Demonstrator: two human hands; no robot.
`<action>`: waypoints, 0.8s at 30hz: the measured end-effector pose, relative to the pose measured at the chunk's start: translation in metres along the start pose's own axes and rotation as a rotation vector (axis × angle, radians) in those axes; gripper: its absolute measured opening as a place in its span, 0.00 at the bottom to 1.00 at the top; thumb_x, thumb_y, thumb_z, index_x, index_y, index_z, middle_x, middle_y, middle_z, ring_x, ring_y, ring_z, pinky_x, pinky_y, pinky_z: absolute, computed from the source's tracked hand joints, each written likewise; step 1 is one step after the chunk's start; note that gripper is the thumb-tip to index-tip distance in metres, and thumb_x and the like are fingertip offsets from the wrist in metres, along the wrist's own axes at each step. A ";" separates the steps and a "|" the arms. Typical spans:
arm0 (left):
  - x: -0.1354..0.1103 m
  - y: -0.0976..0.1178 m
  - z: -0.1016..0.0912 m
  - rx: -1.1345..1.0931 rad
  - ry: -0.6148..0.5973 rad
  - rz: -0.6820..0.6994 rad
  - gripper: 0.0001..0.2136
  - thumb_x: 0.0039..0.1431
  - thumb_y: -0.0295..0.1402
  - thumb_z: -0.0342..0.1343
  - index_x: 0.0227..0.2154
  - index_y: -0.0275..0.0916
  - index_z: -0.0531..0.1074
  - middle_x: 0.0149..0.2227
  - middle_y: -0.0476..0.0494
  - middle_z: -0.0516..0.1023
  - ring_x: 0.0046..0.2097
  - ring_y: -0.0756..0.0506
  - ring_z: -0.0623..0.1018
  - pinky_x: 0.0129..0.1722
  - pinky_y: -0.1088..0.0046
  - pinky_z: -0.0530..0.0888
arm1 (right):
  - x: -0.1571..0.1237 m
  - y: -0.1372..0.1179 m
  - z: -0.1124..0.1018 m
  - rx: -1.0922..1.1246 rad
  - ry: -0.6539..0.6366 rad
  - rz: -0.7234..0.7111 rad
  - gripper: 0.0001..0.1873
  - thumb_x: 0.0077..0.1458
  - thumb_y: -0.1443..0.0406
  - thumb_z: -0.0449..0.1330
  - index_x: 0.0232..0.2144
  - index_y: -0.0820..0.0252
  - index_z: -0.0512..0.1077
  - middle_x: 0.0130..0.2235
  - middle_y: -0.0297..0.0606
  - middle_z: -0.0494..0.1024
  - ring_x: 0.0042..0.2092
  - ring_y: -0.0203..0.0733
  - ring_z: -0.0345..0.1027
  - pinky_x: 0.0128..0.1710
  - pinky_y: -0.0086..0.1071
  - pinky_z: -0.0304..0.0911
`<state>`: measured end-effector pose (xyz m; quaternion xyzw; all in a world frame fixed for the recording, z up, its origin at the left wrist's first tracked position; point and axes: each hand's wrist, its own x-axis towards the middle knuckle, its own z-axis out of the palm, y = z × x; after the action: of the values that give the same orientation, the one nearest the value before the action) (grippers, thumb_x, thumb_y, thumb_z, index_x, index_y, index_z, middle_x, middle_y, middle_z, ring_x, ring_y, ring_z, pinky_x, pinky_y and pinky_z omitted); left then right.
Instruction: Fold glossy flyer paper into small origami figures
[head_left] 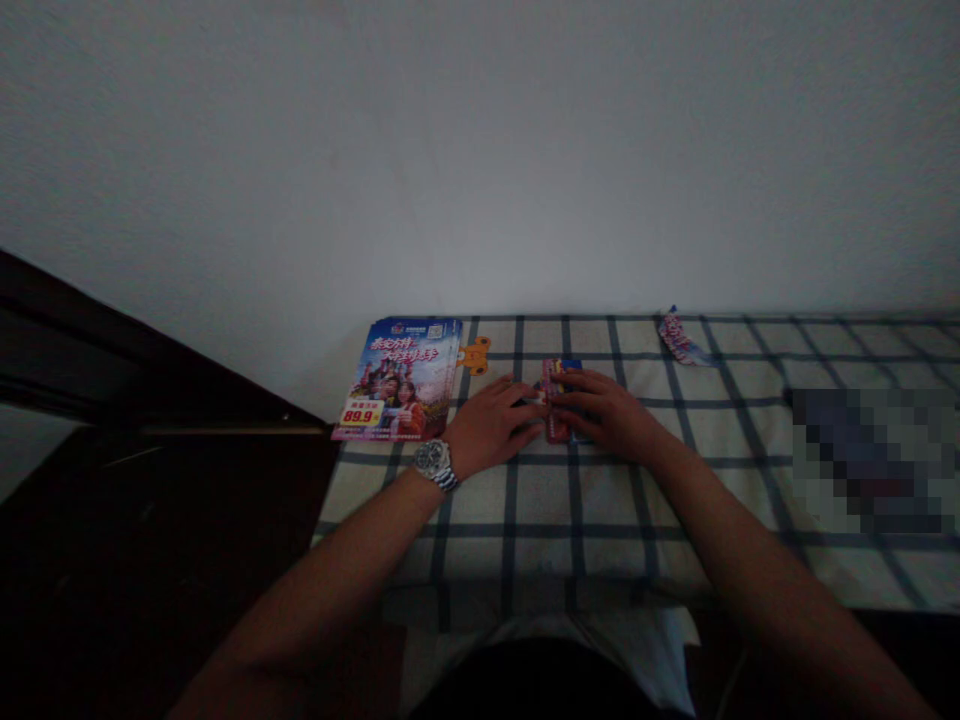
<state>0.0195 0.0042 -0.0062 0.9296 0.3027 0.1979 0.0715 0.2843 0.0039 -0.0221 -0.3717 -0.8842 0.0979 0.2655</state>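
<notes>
A small folded leaflet (556, 425), printed in red, blue and yellow, lies on the checked tablecloth between my hands. My right hand (611, 415) rests over its right side, fingers stretched out and slightly apart across the paper. From the left, my left hand (499, 425) reaches to its edge with fingers extended and parted; the fingertips are at or very near the paper, and exact contact is hard to make out. A metal watch (435, 463) is on my left wrist. Left of that hand lies a stack of colourful flyers (401, 385), the top one marked 89.9.
An orange bear-shaped piece (474, 356) lies beside the stack. A crumpled or twisted strip of printed paper (677, 337) sits near the wall, to the right. The checked tablecloth (480, 520) covers the table. At far right is a pixelated dark object (870, 460). A wall (525, 180) stands behind.
</notes>
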 end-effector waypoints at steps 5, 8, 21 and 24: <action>0.001 0.001 -0.001 -0.001 0.000 0.004 0.12 0.71 0.37 0.53 0.53 0.44 0.76 0.53 0.43 0.76 0.55 0.43 0.76 0.69 0.52 0.63 | 0.000 0.001 0.001 0.002 0.007 -0.014 0.14 0.65 0.61 0.62 0.52 0.53 0.78 0.62 0.45 0.74 0.64 0.55 0.67 0.64 0.55 0.64; 0.001 0.001 -0.001 -0.005 -0.001 0.009 0.12 0.71 0.37 0.53 0.53 0.44 0.75 0.53 0.44 0.76 0.55 0.43 0.76 0.70 0.52 0.62 | 0.000 0.001 0.001 0.005 0.012 -0.008 0.14 0.65 0.61 0.62 0.51 0.51 0.79 0.62 0.43 0.74 0.64 0.55 0.67 0.64 0.54 0.64; 0.003 0.005 0.001 0.080 -0.010 -0.003 0.16 0.71 0.37 0.53 0.57 0.39 0.72 0.53 0.41 0.76 0.55 0.42 0.76 0.69 0.53 0.64 | 0.000 -0.001 0.000 0.044 0.004 0.025 0.14 0.65 0.61 0.62 0.52 0.50 0.79 0.63 0.44 0.72 0.64 0.56 0.66 0.64 0.55 0.65; 0.004 0.009 0.000 0.117 -0.010 -0.015 0.17 0.70 0.37 0.54 0.57 0.37 0.73 0.52 0.41 0.76 0.55 0.41 0.76 0.69 0.54 0.65 | 0.001 -0.004 -0.002 0.042 0.010 0.047 0.14 0.65 0.61 0.61 0.51 0.51 0.79 0.63 0.47 0.70 0.63 0.56 0.67 0.61 0.53 0.67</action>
<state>0.0275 -0.0005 -0.0029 0.9308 0.3204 0.1749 0.0200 0.2826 0.0019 -0.0187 -0.3872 -0.8717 0.1207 0.2752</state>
